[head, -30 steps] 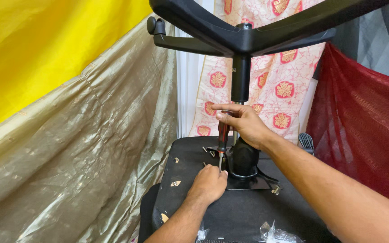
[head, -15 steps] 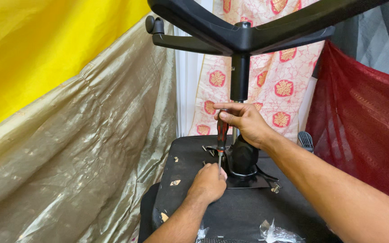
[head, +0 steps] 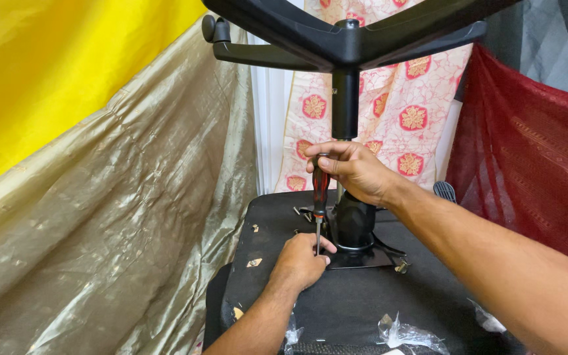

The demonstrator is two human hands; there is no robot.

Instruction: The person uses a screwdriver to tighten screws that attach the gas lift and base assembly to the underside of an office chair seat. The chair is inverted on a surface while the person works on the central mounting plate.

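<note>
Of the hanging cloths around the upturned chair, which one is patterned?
The pink-and-cream cloth behind the chair's column, printed with red-and-gold flower medallions. The yellow, tan and dark red cloths are plain.

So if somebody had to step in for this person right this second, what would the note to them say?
Right hand: closed round the red-and-black handle of a screwdriver, held upright, tip down at the metal mounting plate.
Left hand: on the seat underside, fingers steadying the blade at the tip.
The chair is upside down, its star base overhead on the column.
Done: plate sits on the seat.
Left: the screw at the tip is hidden, so its state is unclear; loose small parts lie beyond the plate.
</note>
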